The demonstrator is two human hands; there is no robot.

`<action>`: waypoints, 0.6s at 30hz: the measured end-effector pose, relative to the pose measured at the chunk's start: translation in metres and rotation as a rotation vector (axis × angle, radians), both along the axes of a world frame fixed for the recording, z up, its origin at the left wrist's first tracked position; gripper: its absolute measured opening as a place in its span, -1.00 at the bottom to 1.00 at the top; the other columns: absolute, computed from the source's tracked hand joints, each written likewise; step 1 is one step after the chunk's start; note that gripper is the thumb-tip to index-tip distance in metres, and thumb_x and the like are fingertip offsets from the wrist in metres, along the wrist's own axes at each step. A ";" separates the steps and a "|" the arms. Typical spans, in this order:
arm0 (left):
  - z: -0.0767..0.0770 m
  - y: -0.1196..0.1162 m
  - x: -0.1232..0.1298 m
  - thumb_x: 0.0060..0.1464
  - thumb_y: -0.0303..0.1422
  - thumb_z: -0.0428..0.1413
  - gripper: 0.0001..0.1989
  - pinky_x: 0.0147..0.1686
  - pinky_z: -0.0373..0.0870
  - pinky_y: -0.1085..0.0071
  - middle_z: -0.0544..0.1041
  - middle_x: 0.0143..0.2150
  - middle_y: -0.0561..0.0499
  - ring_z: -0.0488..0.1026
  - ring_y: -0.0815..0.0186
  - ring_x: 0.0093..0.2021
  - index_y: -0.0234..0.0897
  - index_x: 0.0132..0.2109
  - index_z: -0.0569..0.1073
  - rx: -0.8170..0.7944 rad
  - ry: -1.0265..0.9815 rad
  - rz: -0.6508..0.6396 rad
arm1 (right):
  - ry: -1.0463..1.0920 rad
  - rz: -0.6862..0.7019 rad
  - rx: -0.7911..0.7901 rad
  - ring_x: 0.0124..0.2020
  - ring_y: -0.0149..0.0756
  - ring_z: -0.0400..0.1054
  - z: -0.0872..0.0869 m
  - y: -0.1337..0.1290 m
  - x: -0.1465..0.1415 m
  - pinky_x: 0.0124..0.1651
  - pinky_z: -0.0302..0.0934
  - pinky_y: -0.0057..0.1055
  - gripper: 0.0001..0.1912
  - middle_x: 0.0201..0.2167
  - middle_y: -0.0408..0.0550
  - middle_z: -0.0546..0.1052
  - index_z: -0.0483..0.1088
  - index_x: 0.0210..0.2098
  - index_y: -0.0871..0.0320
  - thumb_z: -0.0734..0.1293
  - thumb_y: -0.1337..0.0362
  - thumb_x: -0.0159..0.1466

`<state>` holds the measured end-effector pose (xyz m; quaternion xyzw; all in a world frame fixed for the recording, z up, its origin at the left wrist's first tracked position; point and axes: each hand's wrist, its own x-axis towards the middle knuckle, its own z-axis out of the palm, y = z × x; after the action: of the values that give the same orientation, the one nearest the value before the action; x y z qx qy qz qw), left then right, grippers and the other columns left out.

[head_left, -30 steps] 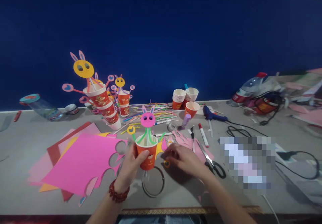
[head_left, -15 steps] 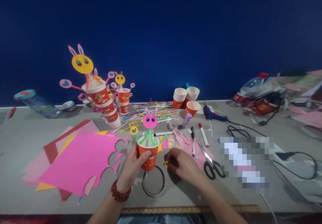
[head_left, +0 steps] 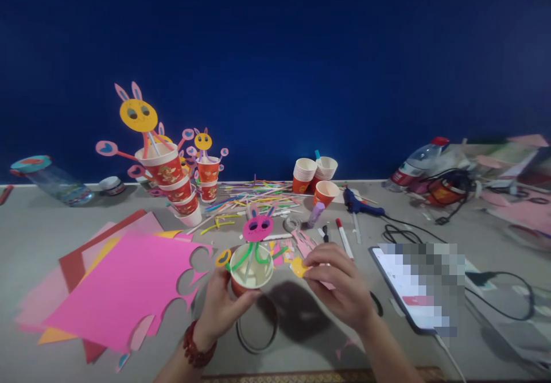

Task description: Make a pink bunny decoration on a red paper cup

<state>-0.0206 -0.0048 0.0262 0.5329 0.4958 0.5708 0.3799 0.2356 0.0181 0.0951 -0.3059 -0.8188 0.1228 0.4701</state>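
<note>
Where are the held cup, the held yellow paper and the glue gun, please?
Held cup point(head_left: 263, 271), head view: inner wall.
Held yellow paper point(head_left: 298, 267), head view: middle of its face.
Glue gun point(head_left: 355, 203), head view: blue body.

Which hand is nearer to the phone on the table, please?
The right. The right hand is just to the left of the phone, pinching a yellow paper piece; the left hand is farther left, around the cup.

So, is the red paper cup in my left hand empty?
Not empty: green stems and a thin pale stick below a round pink paper face reach into the cup.
</note>
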 end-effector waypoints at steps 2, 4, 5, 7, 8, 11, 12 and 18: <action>0.004 0.000 0.000 -0.16 -0.33 0.35 -0.49 0.11 0.33 -0.09 0.56 -0.06 -0.09 0.44 -0.06 0.05 -0.15 0.01 0.49 0.058 0.103 -0.083 | 0.005 0.006 0.041 -0.26 -0.21 0.40 -0.002 0.001 -0.001 -0.21 0.31 -0.22 -0.71 -0.27 -0.05 0.53 0.45 -0.22 -0.01 0.31 0.53 0.19; 0.009 0.001 0.000 -0.11 -0.31 0.32 -0.46 0.12 0.35 -0.07 0.56 -0.06 -0.07 0.44 -0.04 0.07 -0.11 0.08 0.45 0.108 0.170 -0.149 | 0.023 0.018 0.061 -0.26 -0.21 0.39 -0.004 0.002 -0.002 -0.21 0.30 -0.23 -0.72 -0.28 -0.03 0.51 0.44 -0.23 0.03 0.31 0.54 0.19; 0.010 0.001 0.000 -0.10 -0.30 0.31 -0.44 0.12 0.35 -0.05 0.56 -0.06 -0.06 0.43 -0.04 0.08 -0.10 0.10 0.44 0.123 0.179 -0.159 | 0.032 0.024 0.053 -0.26 -0.21 0.38 -0.005 0.002 -0.003 -0.21 0.30 -0.24 -0.72 -0.28 -0.03 0.51 0.44 -0.23 0.05 0.31 0.55 0.19; 0.009 0.001 -0.001 -0.12 -0.29 0.32 -0.41 0.13 0.35 -0.04 0.56 -0.06 -0.07 0.43 -0.05 0.09 -0.12 0.12 0.43 0.122 0.189 -0.165 | 0.058 0.038 0.007 -0.25 -0.21 0.38 -0.006 0.003 -0.004 -0.19 0.30 -0.23 -0.73 -0.31 -0.03 0.50 0.43 -0.22 0.06 0.31 0.55 0.20; 0.007 0.001 -0.002 -0.13 -0.28 0.32 -0.41 0.13 0.35 -0.04 0.56 -0.06 -0.08 0.42 -0.06 0.09 -0.15 0.11 0.43 0.111 0.188 -0.156 | 0.081 0.037 -0.035 -0.26 -0.21 0.39 -0.007 0.003 -0.005 -0.18 0.29 -0.23 -0.74 -0.32 -0.04 0.50 0.42 -0.22 0.06 0.32 0.54 0.21; 0.003 0.000 -0.002 -0.13 -0.22 0.32 -0.44 0.06 0.40 0.02 0.56 -0.05 -0.12 0.46 -0.05 0.04 -0.23 0.06 0.45 0.039 0.124 -0.112 | 0.204 -0.010 -0.282 -0.27 -0.24 0.39 -0.011 0.004 -0.006 -0.18 0.31 -0.27 -0.83 -0.33 -0.06 0.48 0.40 -0.20 0.06 0.34 0.44 0.26; 0.003 0.000 -0.001 -0.12 -0.20 0.32 -0.45 0.03 0.42 0.06 0.56 -0.04 -0.13 0.48 -0.03 0.02 -0.25 0.04 0.45 0.006 0.088 -0.110 | 0.253 -0.024 -0.395 -0.28 -0.25 0.39 -0.013 0.005 -0.006 -0.20 0.31 -0.29 -0.87 -0.32 -0.06 0.48 0.39 -0.19 0.07 0.35 0.38 0.27; 0.018 0.002 0.007 -0.09 -0.19 0.30 -0.50 -0.08 0.47 0.23 0.57 -0.08 -0.14 0.52 0.08 -0.09 -0.31 -0.02 0.43 -0.096 -0.002 -0.147 | 0.499 0.048 -0.814 -0.27 -0.31 0.37 -0.025 0.010 -0.003 -0.21 0.30 -0.39 -0.81 -0.29 -0.09 0.47 0.40 -0.16 0.06 0.40 0.20 0.25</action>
<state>-0.0137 -0.0028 0.0447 0.5486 0.4819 0.5173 0.4464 0.2322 0.0285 0.0698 -0.4073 -0.5731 0.5140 0.4913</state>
